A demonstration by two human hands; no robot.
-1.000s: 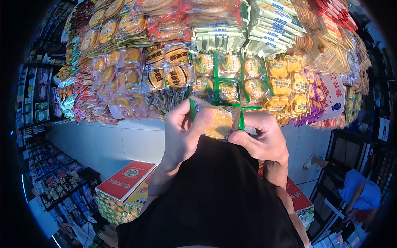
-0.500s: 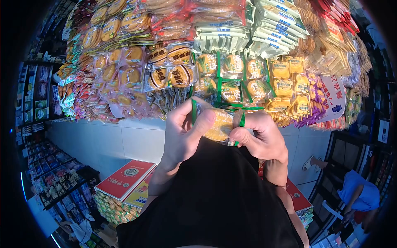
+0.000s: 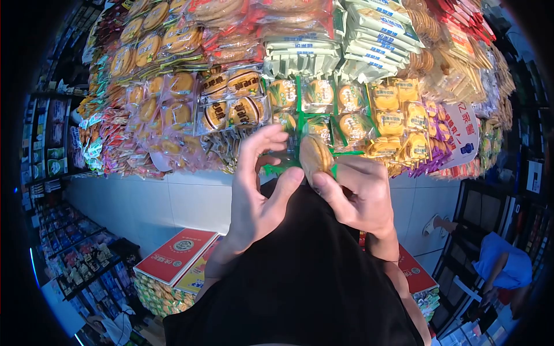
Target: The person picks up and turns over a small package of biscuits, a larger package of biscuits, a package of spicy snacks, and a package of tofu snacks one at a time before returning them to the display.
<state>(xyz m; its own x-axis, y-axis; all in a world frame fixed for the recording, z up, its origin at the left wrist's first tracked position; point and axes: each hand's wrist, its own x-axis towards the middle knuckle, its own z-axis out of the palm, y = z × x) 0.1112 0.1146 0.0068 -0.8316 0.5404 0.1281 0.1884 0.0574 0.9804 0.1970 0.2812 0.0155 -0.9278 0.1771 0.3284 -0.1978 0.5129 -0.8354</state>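
A round golden pastry in a clear wrapper with green edges (image 3: pixel 315 154) stands tilted up on its side, pinched between the thumb and fingers of my right hand (image 3: pixel 365 197). Just to its left is my left hand (image 3: pixel 258 193), its fingers spread and curved, holding nothing. A gap shows between my left fingers and the pastry. Beyond both hands lie similar green-edged packs of pastries (image 3: pixel 319 95). Brown-printed packs of round cakes (image 3: pixel 242 112) are to their left, and yellow packs (image 3: pixel 389 122) to their right.
Pale green packets (image 3: pixel 381 37) are stacked at the back of the display. A white sign with red writing (image 3: pixel 461 135) hangs at its right edge. Red-topped boxes (image 3: pixel 176 254) stand beside me on the tiled floor (image 3: pixel 138 202). A person in blue (image 3: pixel 502 259) is at lower right.
My left hand has let go of the wrapped pastry and opened. The pastry has turned from lying flat between both hands to standing on its side in my right hand.
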